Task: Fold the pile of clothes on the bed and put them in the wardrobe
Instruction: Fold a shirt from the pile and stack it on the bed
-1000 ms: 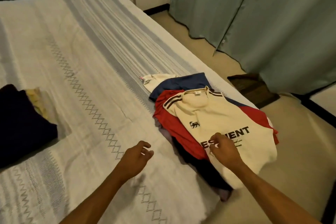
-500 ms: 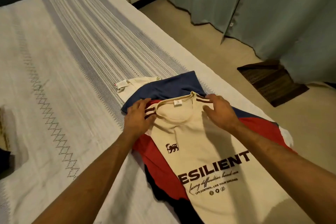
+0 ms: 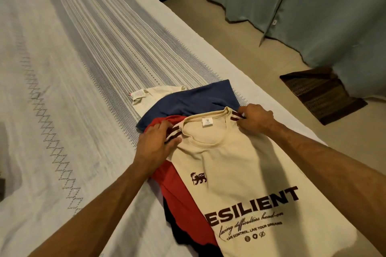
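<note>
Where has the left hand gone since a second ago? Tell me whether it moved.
Yes. The left hand left the bare bedspread and moved right and forward onto the cream T-shirt's striped shoulder, beside the collar.

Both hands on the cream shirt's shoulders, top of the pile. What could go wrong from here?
1. The left hand also lies over the red garment beneath; lifting the cream T-shirt may drag it along.
2. The pile sits near the bed edge; a pull toward the right hand could slide the blue garment toward the floor.
3. The shirt's hem is out of view, so it may snag on something unseen.
</note>
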The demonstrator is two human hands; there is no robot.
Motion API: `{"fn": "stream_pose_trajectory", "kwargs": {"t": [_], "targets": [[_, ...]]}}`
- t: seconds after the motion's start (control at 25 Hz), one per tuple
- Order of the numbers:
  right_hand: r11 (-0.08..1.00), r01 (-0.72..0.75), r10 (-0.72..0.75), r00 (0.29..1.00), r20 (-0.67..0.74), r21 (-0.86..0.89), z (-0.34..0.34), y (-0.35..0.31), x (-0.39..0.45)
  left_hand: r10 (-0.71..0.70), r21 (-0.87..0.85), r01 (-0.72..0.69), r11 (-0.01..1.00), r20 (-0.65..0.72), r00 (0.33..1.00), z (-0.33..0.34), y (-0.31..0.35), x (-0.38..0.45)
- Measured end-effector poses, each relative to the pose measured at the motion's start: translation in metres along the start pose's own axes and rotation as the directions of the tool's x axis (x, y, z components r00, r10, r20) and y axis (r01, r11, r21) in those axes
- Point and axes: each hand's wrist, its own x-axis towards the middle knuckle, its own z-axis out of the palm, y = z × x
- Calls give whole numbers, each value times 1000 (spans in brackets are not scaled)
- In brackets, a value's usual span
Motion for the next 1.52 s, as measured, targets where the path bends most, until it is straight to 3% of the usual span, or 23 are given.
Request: {"fn": "stream_pose_trajectory", "kwargs": {"t": [0.08,0.12,0.28,0.44,0.56,0.76,0.88,1.04,1.2,1.36,1.44,1.52], "targets": [[983,64,-82,992,-97,-171,-10,1,-17,74,-16,-74,997,-33,997,-9,4,-4],[977,118,-143,980,-141,-177,-18,3,-28,116,-22,-117,993,-56,992,-13,6,-7],[945,326,-311,906,-289,4,-75,9,-96,147,-250,-193,949,-193,970,-60,30,-37],[937,349,-321,876,-361,15,-146,-4,-188,247,-381,-313,870,-213,945,-143,65,-88],[930,350,-362,833,-417,-109,-203,-14,-279,332,-364,-387,847,-207,920,-220,101,-146],[882,409,-461,653,-601,-232,-317,-62,-485,495,-251,-532,809,-197,846,-392,144,-275],[874,416,-472,606,-640,-251,-356,-111,-603,520,-158,-550,820,-194,832,-487,152,-359],[901,394,-421,698,-579,-181,-355,-185,-711,412,-96,-424,900,-127,902,-563,143,-472],[881,461,-327,760,-562,110,-314,-241,-757,322,-83,-335,939,-136,937,-587,120,-548],[829,557,-459,734,-501,55,-288,-291,-801,256,-112,-291,950,-254,933,-614,78,-610],[764,644,-591,680,-434,-31,-286,-310,-818,244,-124,-293,948,-308,920,-627,55,-630],[707,697,-662,596,-454,-118,-288,-330,-826,246,-107,-304,947,-370,896,-642,37,-644]]}}
